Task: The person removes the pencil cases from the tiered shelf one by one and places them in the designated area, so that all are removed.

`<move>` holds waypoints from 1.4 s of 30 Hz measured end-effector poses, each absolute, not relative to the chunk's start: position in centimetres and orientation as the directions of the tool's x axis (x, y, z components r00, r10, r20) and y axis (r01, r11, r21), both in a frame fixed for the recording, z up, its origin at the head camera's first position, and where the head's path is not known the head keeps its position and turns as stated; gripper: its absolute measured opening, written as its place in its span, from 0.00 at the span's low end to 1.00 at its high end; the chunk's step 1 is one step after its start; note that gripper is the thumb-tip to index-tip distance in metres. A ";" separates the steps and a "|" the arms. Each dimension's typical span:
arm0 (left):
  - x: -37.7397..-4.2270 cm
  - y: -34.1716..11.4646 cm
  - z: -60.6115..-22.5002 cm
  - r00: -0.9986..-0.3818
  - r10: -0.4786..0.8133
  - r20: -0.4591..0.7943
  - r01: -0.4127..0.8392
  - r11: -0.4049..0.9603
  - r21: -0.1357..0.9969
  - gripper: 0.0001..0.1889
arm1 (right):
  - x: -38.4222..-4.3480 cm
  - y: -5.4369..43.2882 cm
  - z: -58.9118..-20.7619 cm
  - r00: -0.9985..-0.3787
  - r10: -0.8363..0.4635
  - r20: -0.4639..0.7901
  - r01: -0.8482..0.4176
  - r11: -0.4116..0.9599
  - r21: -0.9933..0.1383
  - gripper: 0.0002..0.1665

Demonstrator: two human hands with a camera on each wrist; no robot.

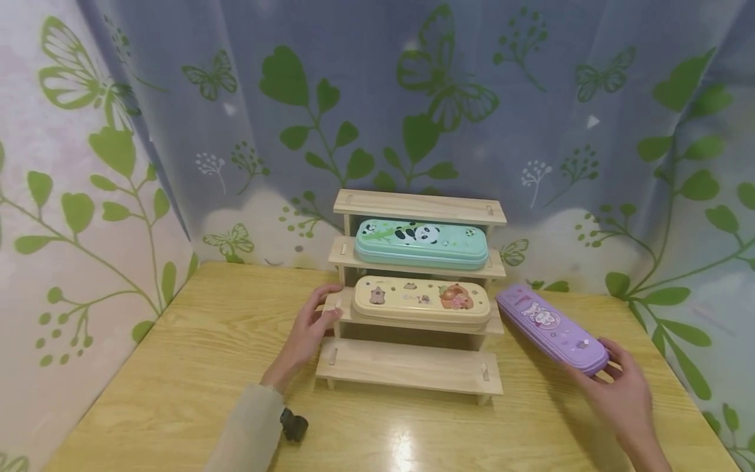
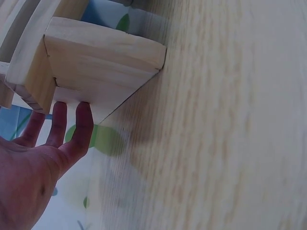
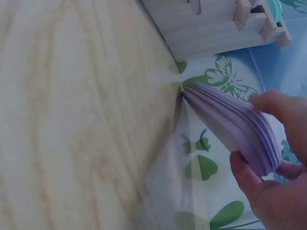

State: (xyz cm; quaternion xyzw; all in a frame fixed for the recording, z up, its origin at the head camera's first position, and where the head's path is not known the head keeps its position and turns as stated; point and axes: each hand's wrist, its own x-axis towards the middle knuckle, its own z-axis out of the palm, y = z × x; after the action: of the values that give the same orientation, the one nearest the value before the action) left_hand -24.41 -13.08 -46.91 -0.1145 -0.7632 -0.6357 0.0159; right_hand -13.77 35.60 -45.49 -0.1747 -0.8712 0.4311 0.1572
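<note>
A purple pencil case point(image 1: 552, 330) with a cartoon print is gripped at its near right end by my right hand point(image 1: 625, 396). Thumb and fingers hold it from both sides in the right wrist view, where the purple case point(image 3: 235, 122) tilts, its far end lower. On the left, my left hand point(image 1: 308, 328) grips the end of a tier on the stepped wooden stand point(image 1: 413, 364). Fingertips touch the side panel point(image 2: 105, 62) in the left wrist view; the thumb is hidden there. A mint panda pencil case point(image 1: 421, 244) and a cream pencil case point(image 1: 421, 299) lie on separate tiers.
The stand rests on a wood-grain table point(image 1: 224, 314), with a top tier point(image 1: 420, 205) above the mint case. Behind hangs a blue curtain point(image 1: 366, 85) printed with green leaves and butterflies. A small black device point(image 1: 293, 425) sits at the left sleeve.
</note>
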 end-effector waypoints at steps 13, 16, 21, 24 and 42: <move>-24.5 -13.0 -46.9 -0.975 0.148 0.165 0.186 0.145 0.972 0.23 | -12.9 34.9 -45.9 -0.935 0.353 0.031 0.245 0.709 -0.661 0.52; -24.4 -13.0 -47.0 -0.975 0.146 0.170 0.192 0.151 0.970 0.23 | -12.9 34.6 -45.8 -0.937 0.349 -0.011 0.280 0.732 -0.621 0.52; -24.3 -13.1 -46.9 -0.974 0.134 0.182 0.204 0.179 0.962 0.23 | -12.9 34.6 -45.9 -0.951 0.300 -0.072 0.282 0.751 -0.598 0.50; -24.3 -13.0 -46.9 -0.973 0.138 0.187 0.210 0.182 0.961 0.23 | -12.8 34.6 -45.9 -0.948 0.309 -0.074 0.288 0.735 -0.614 0.47; -24.2 -13.1 -46.9 -0.973 0.147 0.178 0.204 0.183 0.962 0.23 | -13.4 32.0 -44.5 -0.896 0.191 0.400 -0.205 0.623 -0.755 0.25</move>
State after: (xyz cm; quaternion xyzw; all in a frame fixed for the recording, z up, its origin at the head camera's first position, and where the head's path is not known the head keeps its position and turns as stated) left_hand -24.19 -13.07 -46.87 -0.1142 -0.7688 -0.6288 0.0224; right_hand -13.37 32.03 -44.53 0.0040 -0.8716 0.4341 0.2278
